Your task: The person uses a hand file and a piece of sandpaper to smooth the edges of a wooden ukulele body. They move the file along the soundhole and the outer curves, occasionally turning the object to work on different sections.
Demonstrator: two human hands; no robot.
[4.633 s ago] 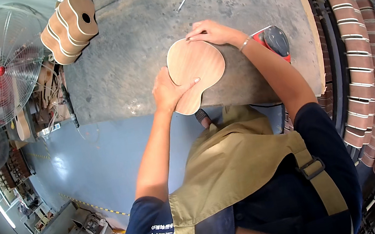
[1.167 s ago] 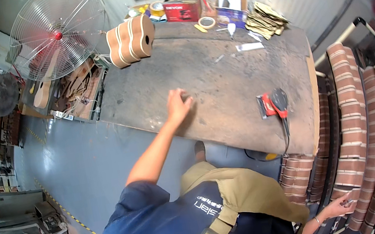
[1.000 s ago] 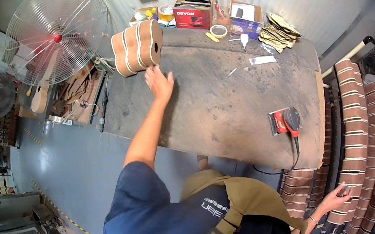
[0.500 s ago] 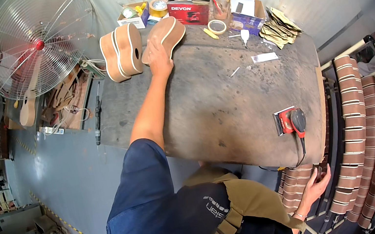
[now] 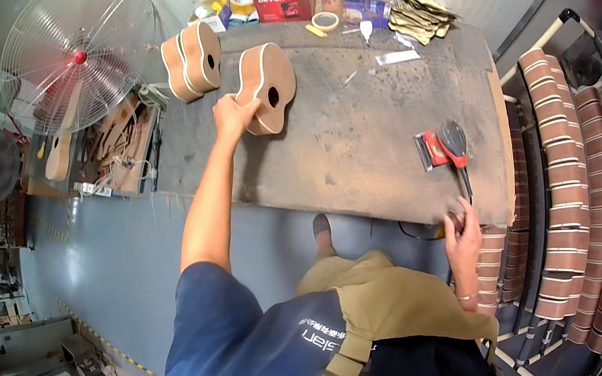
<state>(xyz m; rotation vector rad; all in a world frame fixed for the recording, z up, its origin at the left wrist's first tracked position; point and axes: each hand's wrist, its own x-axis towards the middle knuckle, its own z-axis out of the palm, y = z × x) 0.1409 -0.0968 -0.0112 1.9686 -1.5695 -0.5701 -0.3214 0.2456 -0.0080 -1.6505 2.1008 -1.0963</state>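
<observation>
My left hand (image 5: 232,117) grips a small guitar body (image 5: 275,73) by its side. The body is bare brown wood with pale edge binding and a dark round sound hole, tilted up over the table. My right hand (image 5: 464,240) is at the table's front right edge, thumb and fingers curled round something small and dark that I cannot make out. Just beyond it, a red and black electric sander (image 5: 447,146) lies on the table, its cord running down beside those fingers. Two more guitar bodies (image 5: 194,61) stand close together at the back left.
Boxes, among them a red one (image 5: 284,6), tape rolls (image 5: 325,21) and a stack of yellowish sanding sheets (image 5: 422,14) line the back of the worn table (image 5: 355,131). A large fan (image 5: 80,57) stands left. Racks of striped brown wooden pieces (image 5: 559,169) flank the right side.
My left hand has pulled the guitar body nearer and turned it so the sound hole shows. My right hand has risen from beside the rack to the table edge near the sander's cord.
</observation>
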